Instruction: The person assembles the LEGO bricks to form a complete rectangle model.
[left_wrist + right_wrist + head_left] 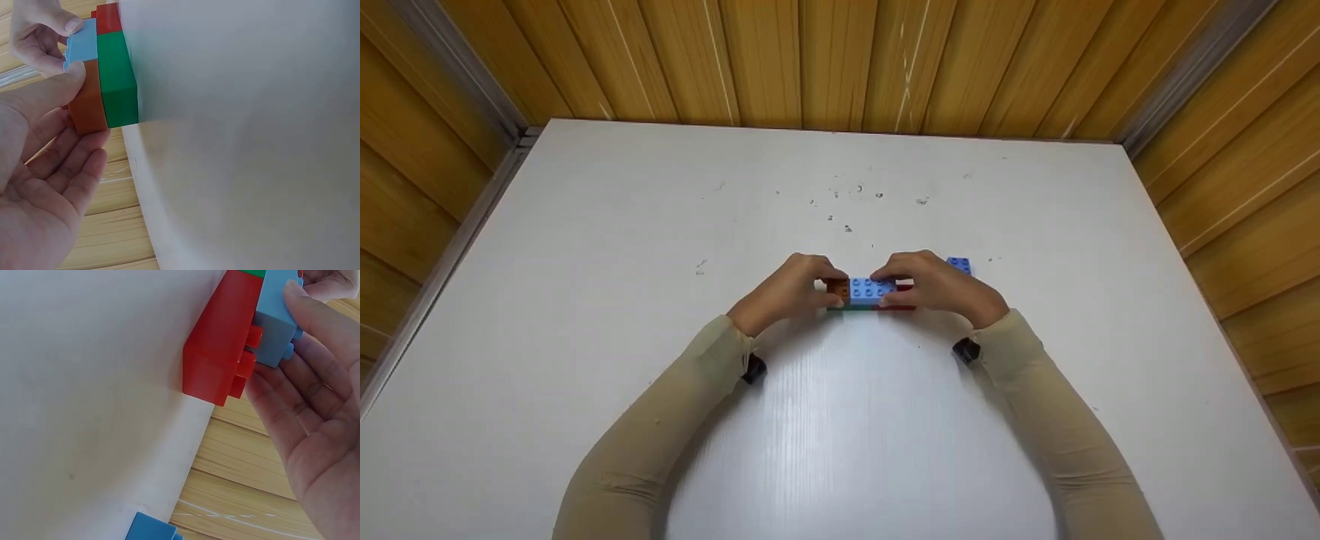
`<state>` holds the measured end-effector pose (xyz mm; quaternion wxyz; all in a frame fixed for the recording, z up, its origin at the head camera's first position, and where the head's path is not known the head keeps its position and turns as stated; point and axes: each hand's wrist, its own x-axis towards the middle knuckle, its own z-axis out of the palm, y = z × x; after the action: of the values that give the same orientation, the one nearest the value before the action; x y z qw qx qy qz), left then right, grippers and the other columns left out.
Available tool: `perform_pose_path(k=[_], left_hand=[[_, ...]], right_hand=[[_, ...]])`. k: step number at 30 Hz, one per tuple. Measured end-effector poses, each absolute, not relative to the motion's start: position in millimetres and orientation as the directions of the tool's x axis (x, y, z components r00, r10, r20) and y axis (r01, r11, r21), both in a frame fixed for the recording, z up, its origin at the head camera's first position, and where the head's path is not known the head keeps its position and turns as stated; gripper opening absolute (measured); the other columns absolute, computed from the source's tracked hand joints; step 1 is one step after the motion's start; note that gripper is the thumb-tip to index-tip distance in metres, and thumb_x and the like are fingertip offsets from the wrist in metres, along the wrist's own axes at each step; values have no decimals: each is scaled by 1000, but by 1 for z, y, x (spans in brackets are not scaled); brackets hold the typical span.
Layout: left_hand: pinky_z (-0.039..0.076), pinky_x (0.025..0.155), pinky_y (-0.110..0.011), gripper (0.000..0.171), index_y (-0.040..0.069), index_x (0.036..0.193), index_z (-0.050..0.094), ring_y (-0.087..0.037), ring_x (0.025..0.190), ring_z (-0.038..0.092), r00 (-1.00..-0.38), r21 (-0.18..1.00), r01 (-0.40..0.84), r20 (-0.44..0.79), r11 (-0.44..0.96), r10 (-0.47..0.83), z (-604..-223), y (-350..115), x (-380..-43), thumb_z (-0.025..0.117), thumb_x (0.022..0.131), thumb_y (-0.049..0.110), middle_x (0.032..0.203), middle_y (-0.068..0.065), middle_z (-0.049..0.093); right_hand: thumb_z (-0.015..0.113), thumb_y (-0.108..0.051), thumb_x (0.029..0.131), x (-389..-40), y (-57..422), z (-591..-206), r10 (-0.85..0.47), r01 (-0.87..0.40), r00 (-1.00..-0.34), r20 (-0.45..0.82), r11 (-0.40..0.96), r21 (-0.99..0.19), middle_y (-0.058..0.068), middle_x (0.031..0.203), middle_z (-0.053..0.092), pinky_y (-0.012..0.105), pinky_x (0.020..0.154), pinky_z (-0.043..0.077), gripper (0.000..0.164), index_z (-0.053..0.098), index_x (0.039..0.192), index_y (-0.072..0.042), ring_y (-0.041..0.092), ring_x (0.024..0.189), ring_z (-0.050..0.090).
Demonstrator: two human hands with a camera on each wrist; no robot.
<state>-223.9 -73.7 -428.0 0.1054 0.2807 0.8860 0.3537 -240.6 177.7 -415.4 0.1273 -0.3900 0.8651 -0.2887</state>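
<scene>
A green brick [118, 81] and a red brick [216, 349] lie end to end on the white table as a lower row. On top of them sit an orange brick [89, 101] at the left and a light blue brick [873, 291] beside it; studs of the red brick show bare at the right end. My left hand [799, 289] pinches the orange brick between thumb and fingers. With thumb and fingertips my right hand [934, 289] grips the light blue brick across its long sides.
A separate blue brick [959, 265] stands on the table just behind my right hand. The white table [840, 420] has dark scuff marks beyond the bricks. Wood-patterned walls [840, 67] border it at the back and sides.
</scene>
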Motion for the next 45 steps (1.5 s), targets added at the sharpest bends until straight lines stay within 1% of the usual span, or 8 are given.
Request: perform_pose_path(k=[5, 10, 16, 22, 25, 32, 35, 45], left_hand=[[49, 81, -31, 35, 5, 117, 70, -16, 92, 61, -824, 686, 411, -1, 600, 566, -427, -73, -224, 75, 83, 14, 105, -8, 71], [49, 82, -31, 34, 4, 116, 70, -16, 92, 61, -824, 690, 409, -3, 597, 567, -427, -73, -224, 75, 83, 13, 104, -8, 71], [49, 81, -30, 34, 5, 115, 70, -16, 91, 60, -829, 696, 394, -14, 600, 559, -428, -72, -224, 75, 83, 13, 104, -8, 71], [49, 83, -31, 35, 5, 117, 70, -16, 91, 59, -835, 702, 372, -32, 608, 549, -429, -72, -224, 75, 83, 13, 105, -8, 70], [49, 83, -31, 34, 5, 116, 70, -16, 91, 59, -837, 699, 372, -30, 610, 546, -429, -72, -223, 75, 83, 13, 106, -8, 71], [48, 81, -31, 35, 4, 116, 70, -16, 90, 60, -841, 703, 369, -25, 608, 540, -428, -72, -223, 76, 82, 12, 104, -8, 71], [48, 81, -30, 36, 4, 116, 70, -17, 90, 60, -844, 709, 361, -28, 605, 536, -429, -72, -223, 76, 82, 12, 104, -8, 71], [48, 81, -30, 36, 4, 117, 70, -16, 90, 58, -843, 724, 350, -32, 594, 536, -428, -72, -222, 76, 82, 11, 104, -8, 71]], right_hand=[[73, -21, 86, -240, 177, -412, -753, -593, -658, -14, 529, -607, 7, 109, 68, 41, 87, 52, 36, 68, 118, -6, 19, 95, 61], [72, -20, 86, -240, 177, -409, -762, -593, -645, -51, 542, -596, 9, 114, 67, 42, 91, 51, 38, 66, 121, -5, 21, 99, 61], [72, -18, 87, -239, 177, -406, -756, -579, -647, -98, 571, -582, 10, 118, 66, 43, 94, 50, 41, 64, 124, -5, 23, 101, 61], [70, -14, 88, -240, 180, -405, -757, -600, -650, -75, 571, -561, 11, 119, 66, 43, 96, 50, 38, 64, 124, -3, 24, 105, 62], [70, -16, 88, -240, 183, -402, -745, -597, -664, -67, 582, -552, 10, 119, 66, 43, 96, 48, 37, 65, 122, -3, 25, 109, 61], [70, -19, 89, -242, 188, -397, -699, -531, -705, -121, 634, -563, 14, 125, 63, 47, 104, 43, 41, 63, 126, -3, 30, 119, 56], [69, -18, 89, -244, 191, -397, -699, -537, -706, -108, 629, -562, 16, 126, 62, 47, 104, 43, 41, 62, 125, -2, 33, 120, 55], [72, -18, 87, -247, 205, -396, -672, -537, -736, -84, 655, -531, 13, 129, 61, 46, 104, 43, 43, 62, 126, -3, 30, 122, 55]])
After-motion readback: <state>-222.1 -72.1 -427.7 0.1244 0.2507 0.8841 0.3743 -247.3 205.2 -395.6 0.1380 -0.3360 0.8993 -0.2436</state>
